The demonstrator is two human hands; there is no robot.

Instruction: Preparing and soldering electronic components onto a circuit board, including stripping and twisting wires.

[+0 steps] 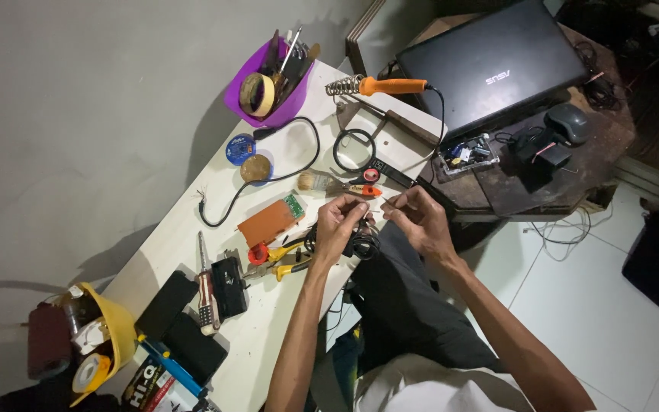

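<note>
My left hand point(339, 223) is curled over the edge of the white table point(192, 229), its fingertips pinching a thin wire end. My right hand point(419, 219) sits just to the right, off the table edge, pinching the other thin wire end between thumb and forefinger. The two hands almost meet at about the middle of the view. Under my left hand lies a coil of black cable point(360, 246). Yellow-handled pliers point(287, 259) lie just left of my left wrist. What exactly the fingers pinch is too small to make out.
An orange soldering iron point(390, 86) rests on a coil stand beside a magnifying glass point(354, 149). Also here: a purple tool cup point(272, 84), copper-clad board point(268, 222), brush point(329, 183), screwdriver point(206, 286), black boxes point(168, 304), yellow bin point(112, 336). A closed laptop point(497, 65) lies on a side table.
</note>
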